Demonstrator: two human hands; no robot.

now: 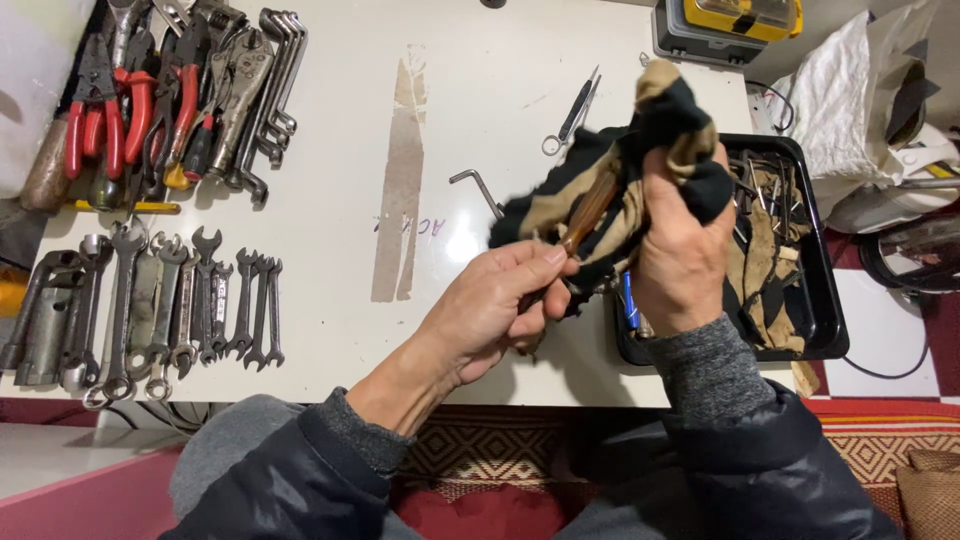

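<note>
My left hand (495,305) grips a tool with an amber-brown handle (590,212), held above the white table's near edge. My right hand (682,250) clutches a black and tan rag (668,118) that is wrapped around the upper part of the tool. The tool's working end is hidden inside the rag. Both hands are close together, just left of a black tray (825,300).
The black tray holds several metal tools and rags. A row of wrenches (150,300) lies at the left, with pliers and red-handled cutters (150,100) behind. A hex key (476,187) and scissors (572,115) lie on the white table (340,150). A yellow case (730,20) stands far right.
</note>
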